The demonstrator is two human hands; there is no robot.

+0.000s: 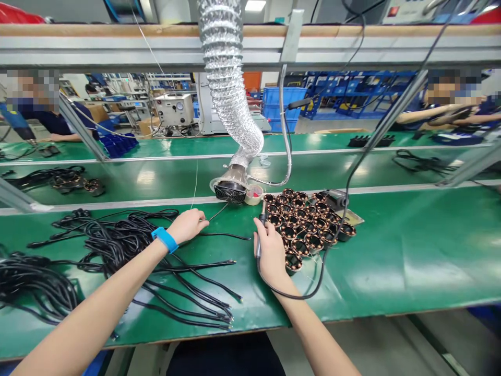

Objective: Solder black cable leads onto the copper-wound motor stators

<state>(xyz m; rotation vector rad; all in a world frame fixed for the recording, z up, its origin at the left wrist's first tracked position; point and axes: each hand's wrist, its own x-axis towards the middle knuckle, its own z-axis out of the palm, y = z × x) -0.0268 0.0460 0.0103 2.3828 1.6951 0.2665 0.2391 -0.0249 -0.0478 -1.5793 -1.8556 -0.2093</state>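
Note:
My right hand (270,250) is closed around a soldering iron (258,246), whose tip points away from me at the left edge of a group of copper-wound motor stators (301,224). The iron's black cord (324,261) loops over my wrist. My left hand (188,224), with a blue wristband (165,239), pinches a thin wire; a pale strand (195,183) runs down to it from above. A thin dark line (218,211) runs from my fingertips toward the fume extractor. Under and beside this hand lie bundled black cables (113,240) with stripped ends toward the right.
A fume extractor hood (230,188) hangs on a silver flexible duct (230,78) between and beyond my hands. Beside it sits a tape roll (254,194). More black cables (35,282) lie at left. A metal stand (336,198) is behind the stators. Two co-workers sit across the bench.

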